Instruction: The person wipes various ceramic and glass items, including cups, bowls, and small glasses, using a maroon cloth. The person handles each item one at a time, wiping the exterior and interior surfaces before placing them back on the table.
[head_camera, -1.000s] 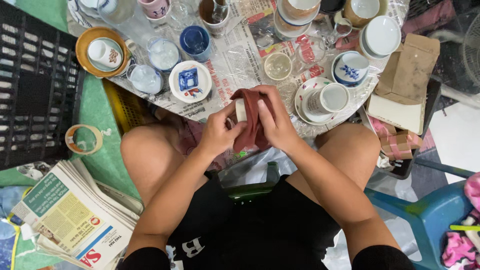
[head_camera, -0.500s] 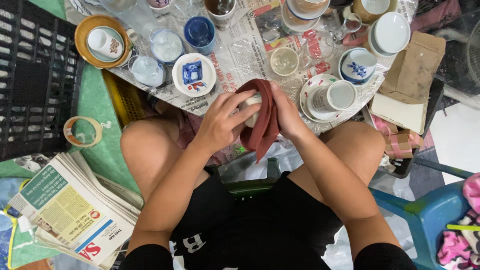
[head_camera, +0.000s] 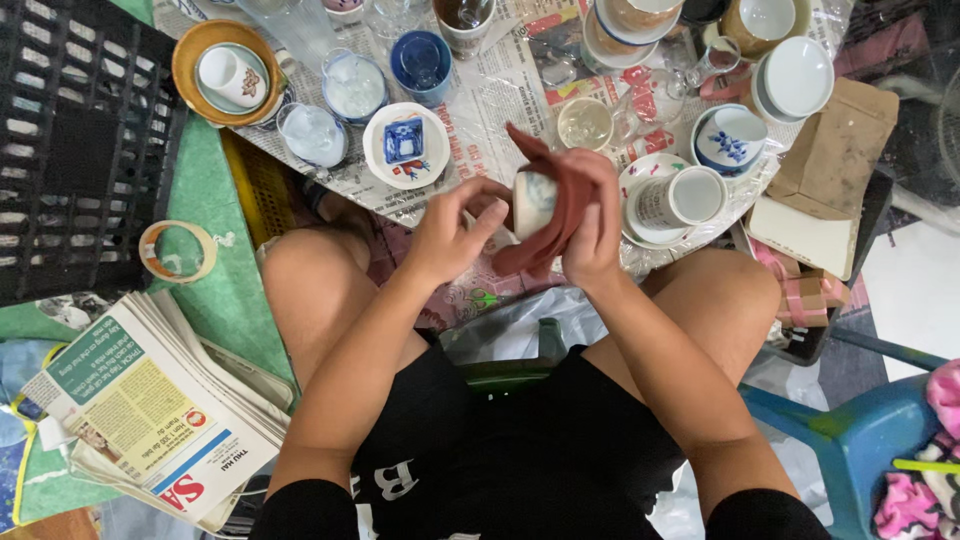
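I sit with my knees apart, both hands raised over my lap at the edge of a low table (head_camera: 500, 90) covered in newspaper. My right hand (head_camera: 592, 225) holds a dark red cloth (head_camera: 548, 215) wrapped around a small white ceramic cup (head_camera: 533, 196). My left hand (head_camera: 455, 225) is at the cup's left side, fingertips close to its rim and the cloth. A white mug (head_camera: 685, 197) on a saucer stands just right of my hands.
The table holds many cups, glasses and dishes: a small white dish with a blue square (head_camera: 406, 143), a blue cup (head_camera: 421, 62), a blue-patterned bowl (head_camera: 731, 136). A black crate (head_camera: 70, 150), a tape roll (head_camera: 177, 250) and stacked newspapers (head_camera: 150, 410) lie left; a blue chair (head_camera: 850, 440) right.
The cloth-wrapped cup has been turned in my hands, so more of the white cup shows. My left hand has slid off the cloth to the cup's left side.
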